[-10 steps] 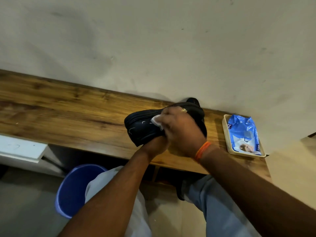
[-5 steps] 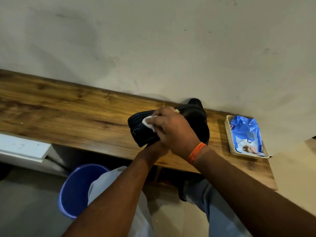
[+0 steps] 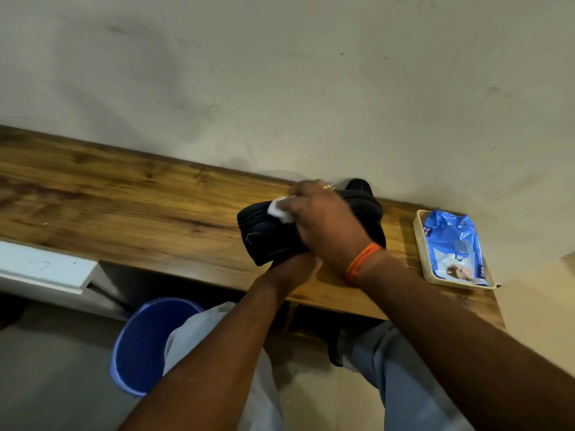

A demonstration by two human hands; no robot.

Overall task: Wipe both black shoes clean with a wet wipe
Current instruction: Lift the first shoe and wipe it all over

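While the head camera looked down at the wooden shelf, a black shoe was held above it, a little toward three o'clock from the middle of the picture. The left hand came up from six o'clock and gripped the shoe from below, at its near edge; its fingers were hidden under the shoe, so how they lay could not be told exactly. The right hand lay over the top of the shoe, fingers curled, and pinched a small white wet wipe against the upper side of it. On this hand a ring showed at twelve o'clock, and an orange band went around the wrist.

Behind the right hand, toward one o'clock, a second black shoe stood on the shelf against the wall; only a part of it was visible.

At three o'clock from the shoes, near the end of the shelf, a cream tray held a blue wipes packet. At seven o'clock, below the shelf, a blue bucket stood on the floor, partly covered by the person's light trousers.
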